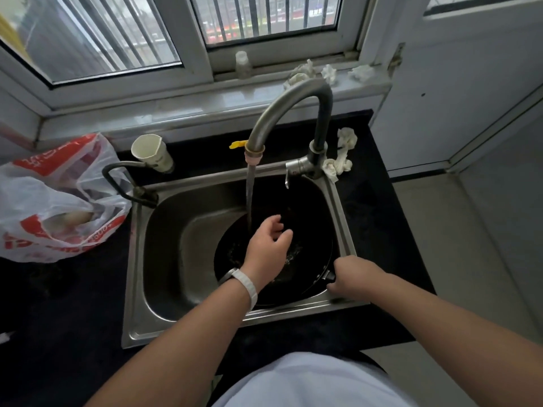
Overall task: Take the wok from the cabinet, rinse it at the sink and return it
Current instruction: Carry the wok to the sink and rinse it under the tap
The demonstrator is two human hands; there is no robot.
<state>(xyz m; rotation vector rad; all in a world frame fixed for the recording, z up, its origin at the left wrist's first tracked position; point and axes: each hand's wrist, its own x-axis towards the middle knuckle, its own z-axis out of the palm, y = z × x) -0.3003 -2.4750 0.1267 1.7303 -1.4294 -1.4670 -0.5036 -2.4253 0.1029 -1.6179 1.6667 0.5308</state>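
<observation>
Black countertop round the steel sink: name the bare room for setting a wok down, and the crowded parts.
Free: the black countertop right of the steel sink, in front of the crumpled white tissues; front-left, beside the red-and-white plastic bag. Crowded: the back strip, with white paper cup and tissues.

White-framed barred windows [117, 39] fill the top, letting in grey daylight. A pale sill [205, 101] runs below, then a black countertop [58, 304]. Light floor tiles [484, 245] lie at right.
</observation>
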